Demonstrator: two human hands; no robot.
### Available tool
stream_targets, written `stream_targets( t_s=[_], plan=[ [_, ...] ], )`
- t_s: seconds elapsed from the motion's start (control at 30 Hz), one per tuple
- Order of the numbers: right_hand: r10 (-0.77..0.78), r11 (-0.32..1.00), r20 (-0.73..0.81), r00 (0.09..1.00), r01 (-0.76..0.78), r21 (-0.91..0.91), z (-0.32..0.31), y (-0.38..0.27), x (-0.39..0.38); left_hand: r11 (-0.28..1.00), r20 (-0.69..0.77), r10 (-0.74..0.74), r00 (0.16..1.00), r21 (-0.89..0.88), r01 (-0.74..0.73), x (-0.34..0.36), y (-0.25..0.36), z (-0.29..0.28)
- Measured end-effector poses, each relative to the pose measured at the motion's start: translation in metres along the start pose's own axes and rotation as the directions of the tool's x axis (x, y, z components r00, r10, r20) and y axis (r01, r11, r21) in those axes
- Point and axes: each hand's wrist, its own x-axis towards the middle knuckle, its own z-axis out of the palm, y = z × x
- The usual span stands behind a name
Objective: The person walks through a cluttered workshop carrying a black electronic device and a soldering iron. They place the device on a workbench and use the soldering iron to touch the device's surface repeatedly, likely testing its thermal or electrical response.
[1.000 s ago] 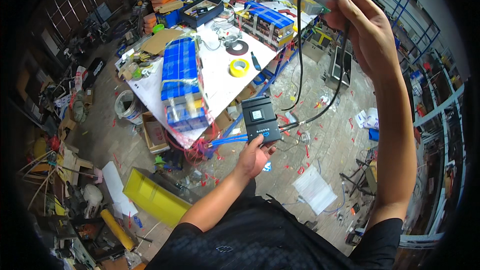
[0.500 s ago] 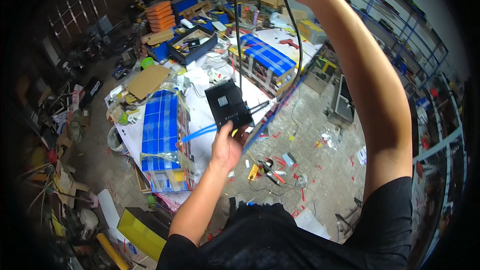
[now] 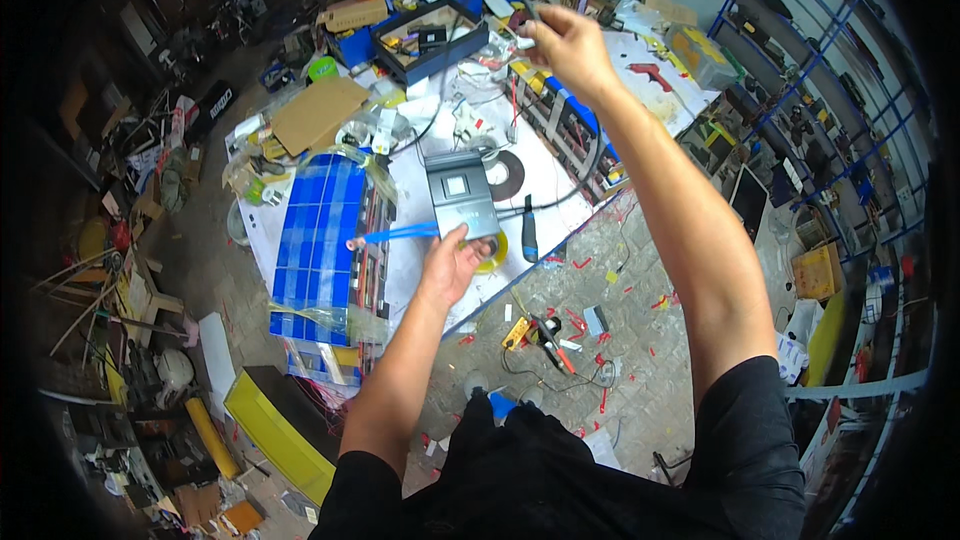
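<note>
My left hand (image 3: 455, 265) grips the lower edge of a flat black electronic box (image 3: 462, 205), its thumb on top. Blue wires (image 3: 400, 232) run from the box to a battery pack wrapped in blue (image 3: 325, 230) on the left. Raised farther out, my right hand (image 3: 568, 45) is closed around a black cable (image 3: 592, 172), which loops down on the right toward the box. Under and beside the box lie a yellow tape roll (image 3: 494, 254), a black tape roll (image 3: 508, 176) and a blue-and-black utility knife (image 3: 529, 230).
Behind my right forearm stands a second battery pack (image 3: 560, 115). A black tray (image 3: 430, 45) of parts, a cardboard piece (image 3: 318, 115) and a red glue gun (image 3: 651, 75) are on the white table (image 3: 410, 275). Tools and red scraps litter the floor; blue shelving (image 3: 790, 50) lines the right.
My right hand has come down and nearer the table with the cable. The box has tilted flatter in my left hand, uncovering the knife and tape rolls. The view has shifted.
</note>
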Motion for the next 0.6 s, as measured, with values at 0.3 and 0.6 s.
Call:
stream_targets(
  t_s=[0.3, 0.6],
  plan=[
    [0.515, 0.857, -0.112, 0.850, -0.509, 0.079, 0.016, 0.198, -0.083, 0.982, -0.207, -0.189, 0.960, -0.049, 0.183, -0.021, -0.104, -0.128],
    [0.364, 0.881, 0.023, 0.931, -0.336, -0.334, 0.080, 0.255, -0.062, 0.969, -0.293, -0.221, 0.930, -0.171, 0.176, -0.028, -0.130, -0.184]
  ],
)
